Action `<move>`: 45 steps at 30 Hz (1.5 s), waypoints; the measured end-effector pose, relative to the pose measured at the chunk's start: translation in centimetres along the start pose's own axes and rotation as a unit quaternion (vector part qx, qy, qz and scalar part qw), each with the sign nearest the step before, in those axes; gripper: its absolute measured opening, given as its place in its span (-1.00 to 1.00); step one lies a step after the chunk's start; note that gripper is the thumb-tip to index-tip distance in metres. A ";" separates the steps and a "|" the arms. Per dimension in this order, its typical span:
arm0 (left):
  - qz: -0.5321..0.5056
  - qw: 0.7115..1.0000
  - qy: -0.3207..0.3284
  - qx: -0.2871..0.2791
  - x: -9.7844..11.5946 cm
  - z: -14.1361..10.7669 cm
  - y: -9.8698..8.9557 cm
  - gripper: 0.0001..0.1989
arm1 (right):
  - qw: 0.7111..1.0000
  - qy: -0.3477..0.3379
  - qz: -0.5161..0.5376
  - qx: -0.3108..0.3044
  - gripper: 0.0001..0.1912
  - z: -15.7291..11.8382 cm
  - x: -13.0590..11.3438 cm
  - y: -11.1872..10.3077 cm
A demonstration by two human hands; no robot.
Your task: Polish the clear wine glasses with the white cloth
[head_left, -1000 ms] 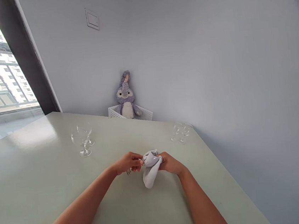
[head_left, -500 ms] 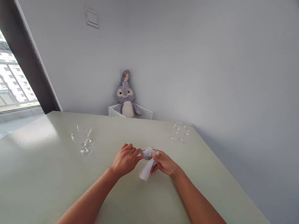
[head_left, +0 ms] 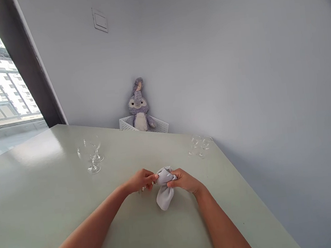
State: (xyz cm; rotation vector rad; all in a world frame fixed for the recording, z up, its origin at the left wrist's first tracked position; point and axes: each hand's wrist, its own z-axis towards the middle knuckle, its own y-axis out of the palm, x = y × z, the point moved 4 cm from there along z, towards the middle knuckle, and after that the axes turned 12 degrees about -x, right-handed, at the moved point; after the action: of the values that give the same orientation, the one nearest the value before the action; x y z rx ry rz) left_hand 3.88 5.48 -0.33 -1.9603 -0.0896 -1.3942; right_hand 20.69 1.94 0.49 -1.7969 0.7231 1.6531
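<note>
My left hand [head_left: 142, 180] is closed around a clear stemmed glass [head_left: 144, 188]; part of its base shows below the fingers. The glass lies tilted on its side above the table, its bowl mostly covered by a pale grey cloth [head_left: 165, 198]. My right hand [head_left: 185, 181] pinches that cloth against the bowl, thumb on the near side. A loose end of the cloth hangs down between the two hands. How far the cloth goes inside the bowl is hidden.
Two clear stemmed glasses [head_left: 93, 160] stand upright on the pale table [head_left: 129, 230] at the left. Smaller stemmed glasses [head_left: 199, 145] stand near the right back edge. Beyond the table, a plush toy [head_left: 139, 107] sits in a white perforated basket [head_left: 161, 126] against the wall.
My left hand has turned and dropped slightly, bringing the glass's base into view below its fingers. The cloth now covers more of the bowl, and its loose end hangs lower.
</note>
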 end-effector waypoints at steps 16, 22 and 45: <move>-0.029 0.990 -0.022 -0.134 0.0 -0.2 1.3 -0.45 | 0.999 -0.001 0.024 -0.022 -0.70 -0.6 -0.5 -0.3; 0.340 0.916 0.043 0.210 1.3 -0.2 -0.4 -0.60 | 0.971 -0.015 0.186 0.148 -0.66 1.2 1.8 -0.7; -0.175 0.984 -0.040 0.009 -1.9 0.0 -1.8 -0.51 | 0.965 -0.047 -0.083 0.244 -0.74 -2.2 -0.5 -5.1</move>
State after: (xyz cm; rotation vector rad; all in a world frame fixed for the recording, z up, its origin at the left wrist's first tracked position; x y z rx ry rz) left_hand 2.26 7.41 -1.06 -2.0538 -0.5043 -1.5236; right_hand 25.84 3.80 1.45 -1.3777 0.8275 1.2992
